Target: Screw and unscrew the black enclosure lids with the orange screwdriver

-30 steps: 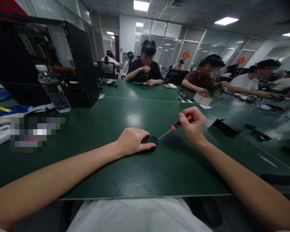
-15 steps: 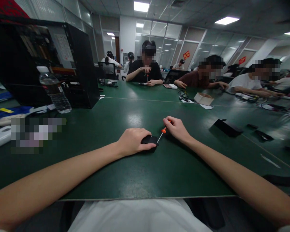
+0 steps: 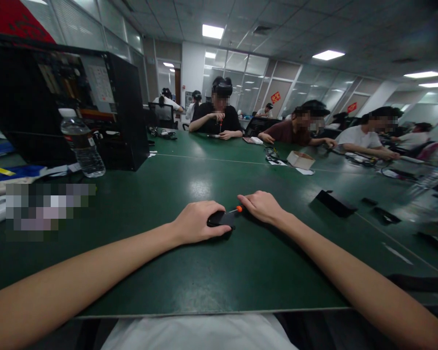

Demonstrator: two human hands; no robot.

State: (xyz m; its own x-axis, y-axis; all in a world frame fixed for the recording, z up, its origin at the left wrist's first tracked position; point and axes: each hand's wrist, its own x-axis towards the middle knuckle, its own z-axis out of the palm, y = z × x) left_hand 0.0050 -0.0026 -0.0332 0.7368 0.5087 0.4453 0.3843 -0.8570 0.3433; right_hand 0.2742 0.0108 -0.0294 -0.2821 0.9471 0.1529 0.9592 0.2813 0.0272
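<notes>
On the green table, my left hand (image 3: 199, 221) is closed around a small flat black case (image 3: 221, 219), thumb along the near side and fingers over the far side. My right hand (image 3: 263, 206) grips a screwdriver with an orange collar (image 3: 239, 209). Its thin metal shaft points left and reaches over the black case, lying low and nearly level. The screwdriver's handle is hidden inside my right fist. Whether the tip touches the case I cannot tell.
A black computer tower (image 3: 126, 112) with its side open stands at the left, a water bottle (image 3: 83, 146) before it. Black metal parts (image 3: 335, 203) lie to the right. Farther back are a small cardboard box (image 3: 300, 160) and cables. Co-workers (image 3: 216, 114) sit across the table.
The screwdriver has tipped from a steep slant to nearly level, its tip moving from the case's right edge to over its top. The camera view has tilted slightly upward.
</notes>
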